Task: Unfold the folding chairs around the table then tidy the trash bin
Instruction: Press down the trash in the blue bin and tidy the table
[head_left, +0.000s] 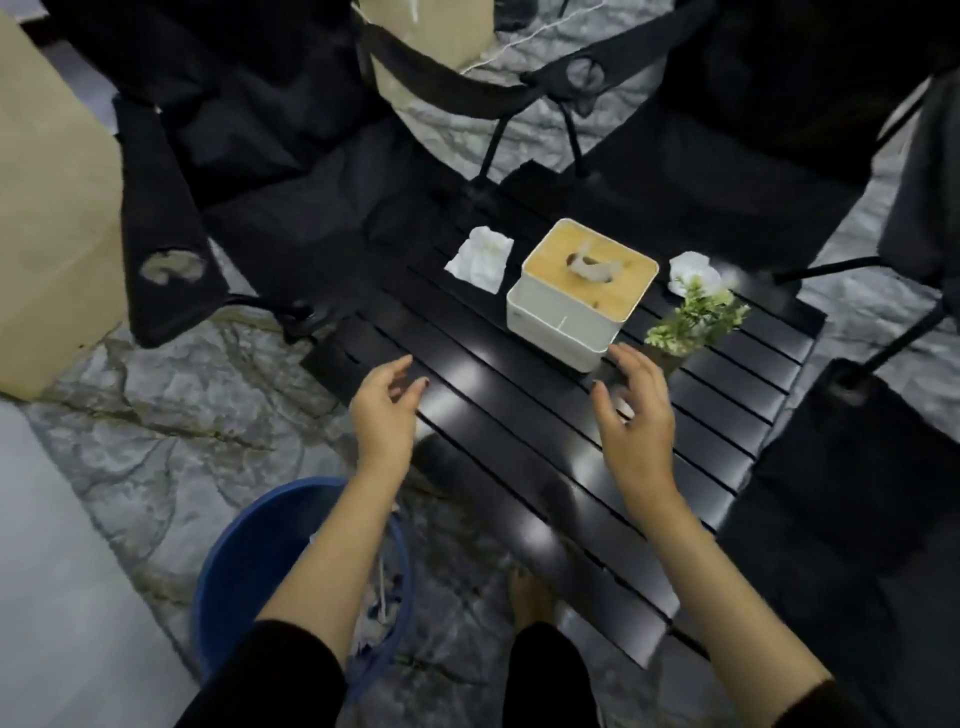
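1. Head view, hands: my left hand and right hand both hover over the black slatted table, fingers loosely spread and curved, gripping nothing. Right fingertips sit just beside the near corner of the white tissue box, can't tell if touching.
2. Head view, chairs: two black folding chairs look unfolded beyond the fingertips, one to the far left, one far right. A third dark chair stands right of my right hand; whether it's fully open I can't tell.
3. Head view, bin: blue trash bin is on the floor under my left forearm, well behind the fingers, w/ scraps inside.
4. Step, my read: chairs approx done, tidy phase starting. Crumpled tissue lies ahead of the left fingers, another wad past the right ones by the small plant.
5. Next, prob: reach fwd, pinch each tissue, carry back and drop in the bin w/o knocking the plant
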